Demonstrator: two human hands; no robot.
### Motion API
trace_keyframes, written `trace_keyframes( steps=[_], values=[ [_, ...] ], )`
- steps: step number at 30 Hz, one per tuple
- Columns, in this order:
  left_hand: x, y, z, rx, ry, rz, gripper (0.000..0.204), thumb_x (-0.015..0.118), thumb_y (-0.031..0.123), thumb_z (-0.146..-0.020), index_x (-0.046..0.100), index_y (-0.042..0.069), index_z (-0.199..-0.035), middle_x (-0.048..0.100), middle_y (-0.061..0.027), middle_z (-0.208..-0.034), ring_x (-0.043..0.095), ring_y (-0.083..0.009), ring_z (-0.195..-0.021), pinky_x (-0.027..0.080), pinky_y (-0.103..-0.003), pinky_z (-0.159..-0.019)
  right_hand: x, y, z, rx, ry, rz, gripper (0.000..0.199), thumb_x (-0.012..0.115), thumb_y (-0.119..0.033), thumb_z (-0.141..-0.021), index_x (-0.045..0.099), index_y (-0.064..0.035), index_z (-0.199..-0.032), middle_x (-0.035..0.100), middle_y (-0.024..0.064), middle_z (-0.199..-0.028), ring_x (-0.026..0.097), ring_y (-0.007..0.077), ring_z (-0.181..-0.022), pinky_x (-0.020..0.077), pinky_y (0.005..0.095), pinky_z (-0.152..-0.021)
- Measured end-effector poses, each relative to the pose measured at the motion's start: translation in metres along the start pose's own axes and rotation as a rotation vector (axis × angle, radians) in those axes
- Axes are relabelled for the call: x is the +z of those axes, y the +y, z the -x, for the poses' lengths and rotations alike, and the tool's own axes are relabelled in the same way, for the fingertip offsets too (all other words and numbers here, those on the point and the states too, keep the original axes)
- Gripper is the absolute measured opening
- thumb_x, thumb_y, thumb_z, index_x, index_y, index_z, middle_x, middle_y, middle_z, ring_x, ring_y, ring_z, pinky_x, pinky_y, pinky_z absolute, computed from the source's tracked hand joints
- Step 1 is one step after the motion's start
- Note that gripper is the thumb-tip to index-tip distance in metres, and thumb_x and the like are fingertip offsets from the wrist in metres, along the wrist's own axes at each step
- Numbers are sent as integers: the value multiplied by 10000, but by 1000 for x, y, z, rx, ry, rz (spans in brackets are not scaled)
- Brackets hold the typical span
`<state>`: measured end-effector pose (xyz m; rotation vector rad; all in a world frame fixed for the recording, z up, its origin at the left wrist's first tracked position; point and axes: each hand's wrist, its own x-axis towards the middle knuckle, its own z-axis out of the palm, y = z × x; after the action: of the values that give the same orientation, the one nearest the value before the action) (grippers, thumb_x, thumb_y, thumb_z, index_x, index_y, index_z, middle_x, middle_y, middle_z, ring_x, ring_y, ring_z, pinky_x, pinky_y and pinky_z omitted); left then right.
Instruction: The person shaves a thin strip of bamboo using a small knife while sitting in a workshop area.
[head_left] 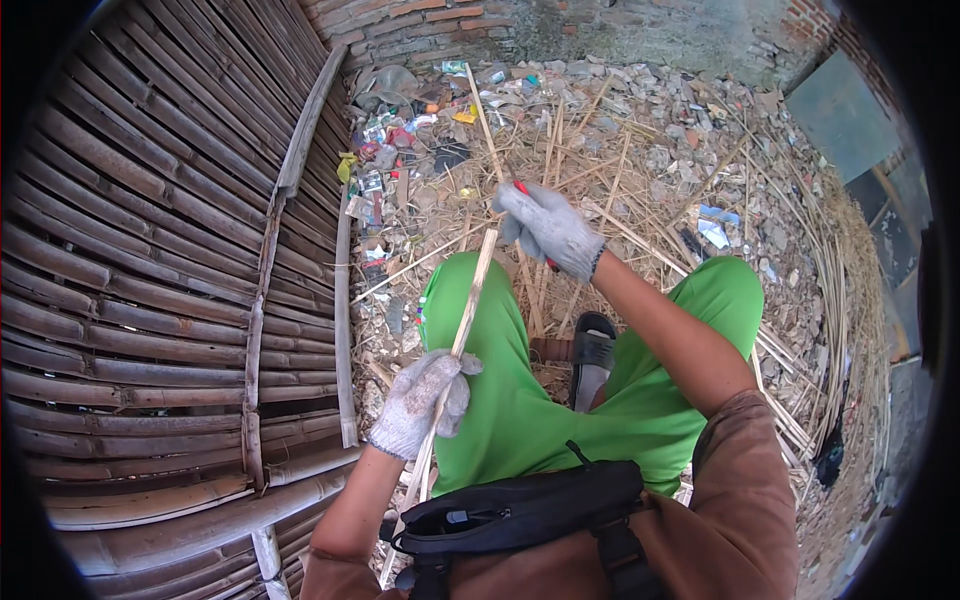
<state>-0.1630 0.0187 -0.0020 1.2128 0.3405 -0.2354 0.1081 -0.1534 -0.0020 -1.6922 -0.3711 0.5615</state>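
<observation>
My left hand (425, 405), in a whitish knitted work glove, is closed around a long pale bamboo strip (468, 318). The strip slants up across my left knee, and its upper end stops just below my right hand. My right hand (550, 228), gloved the same way, is wrapped around a red-handled tool (520, 187). Red shows at both sides of the fist, but the glove hides most of the tool, so its kind is unclear. Beyond that fist runs another thin strip (482, 118); whether it touches the hand I cannot tell.
A bamboo slat wall (180, 240) stands close on my left, a brick wall (560, 32) at the far side. Litter, rubble and loose bamboo strips (625, 165) cover the ground. More long strips (830, 270) lie on the right. A black bag (520, 507) rests at my waist.
</observation>
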Motion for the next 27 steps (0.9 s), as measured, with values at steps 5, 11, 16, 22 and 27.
trace_keyframes(
  steps=[5, 11, 16, 22, 27],
  values=[
    [4, 2, -5, 11, -2, 12, 400, 545, 314, -1141, 669, -54, -1236, 640, -73, -682, 539, -140, -457, 439, -281, -440, 26, -5, 9, -9, -210, 19, 429, 680, -509, -1035, 699, -87, -1109, 594, -24, -738, 519, 66, -577, 411, 265, -514],
    [14, -1, 6, 41, 93, -120, 412, 566, 234, -1128, 588, -47, -1428, 690, -89, -775, 548, -117, -479, 448, -267, -458, -2, -2, -16, -171, -11, 315, 501, 628, -495, -1019, 689, 2, -996, 652, 117, -784, 653, 229, -712, 533, 417, -694],
    [10, -1, 15, 25, 136, -18, 497, 580, 205, -1114, 506, -36, -1542, 697, -87, -787, 546, -110, -473, 433, -259, -436, 7, 16, 1, -242, 137, 609, 642, 568, -644, -1021, 657, -11, -1084, 724, 269, -913, 735, 443, -894, 561, 527, -784],
    [-3, -15, 1, -49, 161, 234, 313, 609, 238, -1105, 678, -26, -1259, 674, -53, -750, 514, -120, -433, 380, -269, -393, 19, 13, 52, -355, -48, 1008, 502, 520, -576, -1058, 638, -91, -998, 755, 199, -922, 749, 427, -838, 576, 576, -732],
    [6, -6, -12, -50, 188, 277, 284, 581, 230, -1114, 672, -38, -1132, 630, -18, -671, 435, -102, -381, 360, -277, -398, 32, 8, 77, -490, -157, 1056, 467, 553, -536, -1047, 663, -100, -920, 740, 166, -832, 747, 394, -759, 583, 543, -655]
  ],
)
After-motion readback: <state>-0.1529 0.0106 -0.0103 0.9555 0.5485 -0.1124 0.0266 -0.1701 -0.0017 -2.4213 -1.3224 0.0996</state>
